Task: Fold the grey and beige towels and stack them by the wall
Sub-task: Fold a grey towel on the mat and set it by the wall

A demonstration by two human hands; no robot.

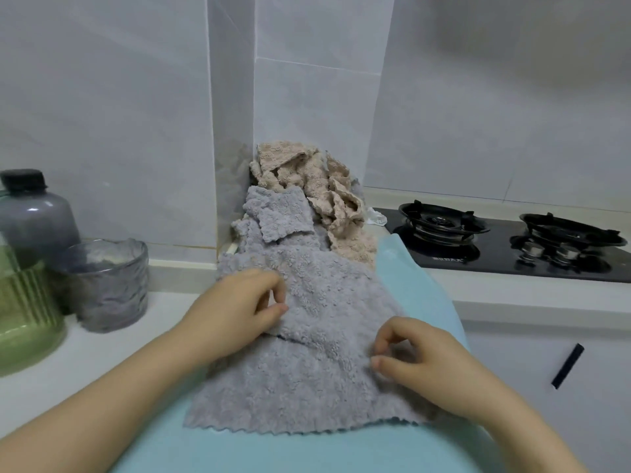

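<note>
Grey towel [307, 356] is being pinched: left hand [235, 312] on fold at 9 o'clock, right hand [423, 363] on edge at 3 o'clock. Edges to be matched before creasing.

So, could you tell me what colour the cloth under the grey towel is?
The cloth is light blue, head view.

The grey towels [278, 216] partly hide the beige towels [307, 175] behind them.

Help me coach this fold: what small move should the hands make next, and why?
Probably draw the pinched layer toward the near zigzag hem: left hand and right hand each pinch the grey towel, which lies only part-folded on the blue cloth.
</note>
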